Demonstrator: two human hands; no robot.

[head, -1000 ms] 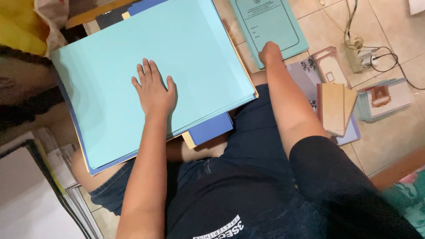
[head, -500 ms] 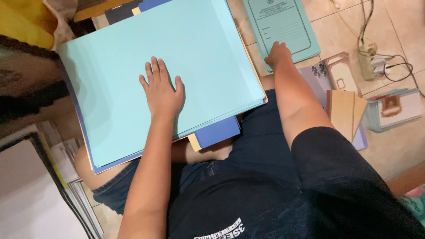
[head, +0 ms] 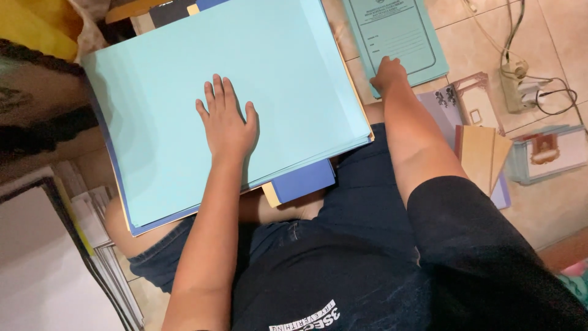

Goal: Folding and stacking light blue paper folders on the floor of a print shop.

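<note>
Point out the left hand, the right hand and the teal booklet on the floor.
left hand (head: 225,122): head view, back of the hand, flat on the light blue sheets.
right hand (head: 388,73): head view, knuckles, on the booklet's lower edge.
teal booklet (head: 401,37): head view, middle of its cover.

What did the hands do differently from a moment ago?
The right hand has slid a little farther onto the teal printed folder on the floor; whether it grips it is unclear. The left hand stays flat on the light blue stack of folders on the lap. Nothing was picked up or let go.
</note>
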